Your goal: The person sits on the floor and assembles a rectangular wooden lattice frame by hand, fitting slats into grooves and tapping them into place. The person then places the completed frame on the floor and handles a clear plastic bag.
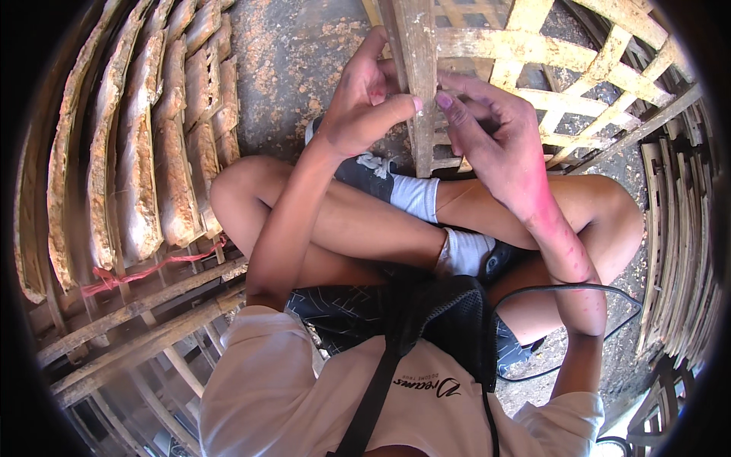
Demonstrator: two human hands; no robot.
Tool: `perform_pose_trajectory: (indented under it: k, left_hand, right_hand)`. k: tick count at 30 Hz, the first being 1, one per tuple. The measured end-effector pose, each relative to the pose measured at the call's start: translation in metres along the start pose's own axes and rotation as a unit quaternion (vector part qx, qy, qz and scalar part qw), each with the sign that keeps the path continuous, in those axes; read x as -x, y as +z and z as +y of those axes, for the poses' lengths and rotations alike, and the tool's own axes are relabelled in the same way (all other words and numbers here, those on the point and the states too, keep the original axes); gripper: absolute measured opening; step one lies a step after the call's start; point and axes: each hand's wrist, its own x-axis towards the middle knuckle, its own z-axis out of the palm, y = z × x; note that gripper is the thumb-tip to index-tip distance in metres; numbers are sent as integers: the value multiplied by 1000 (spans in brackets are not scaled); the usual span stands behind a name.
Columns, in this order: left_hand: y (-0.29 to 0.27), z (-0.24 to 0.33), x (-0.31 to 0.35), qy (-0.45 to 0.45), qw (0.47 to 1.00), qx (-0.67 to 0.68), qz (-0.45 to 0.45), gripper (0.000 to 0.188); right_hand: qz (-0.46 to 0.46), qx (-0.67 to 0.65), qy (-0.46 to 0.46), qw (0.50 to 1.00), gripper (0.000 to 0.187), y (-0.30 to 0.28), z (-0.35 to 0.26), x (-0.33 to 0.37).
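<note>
A greyish wooden slat (pixel 417 76) stands upright in front of me, its lower end above my crossed legs. My left hand (pixel 362 107) is closed on it from the left: the thumb presses its front face, one finger points upward, and other fingertips pass behind the wood. From the right, my right hand (pixel 495 137) bends its fingers at the slat's edge in a pinch, thumb tip close to the wood. Whatever that pinch holds is too small or hidden to make out. Pale woven bamboo lattice (pixel 525 49) spreads behind and right of the slat. Red stains mark my right wrist.
Curved rough wooden strips (pixel 141 152) lie stacked at the left, beside a red plastic string (pixel 152 270) and a bamboo rack (pixel 145 320). More thin slats (pixel 670 251) are piled at the right. A black cable (pixel 609 289) loops by my right arm. Shavings litter the floor (pixel 282 68).
</note>
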Motion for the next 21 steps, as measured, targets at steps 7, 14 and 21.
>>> perform_pose_trajectory:
  k: [7, 14, 21]
  left_hand:
    - [1, -2, 2, -3, 999, -38, 8, 66]
    - [4, 0, 2, 12, 999, -36, 4, 63]
    - [4, -6, -2, -22, 999, -35, 2, 30]
  right_hand:
    - [-10, -71, 12, 997, 18, -6, 3, -4]
    - [23, 65, -53, 996, 7, -9, -5, -4]
    - [-198, 375, -111, 899, 12, -49, -11, 6]
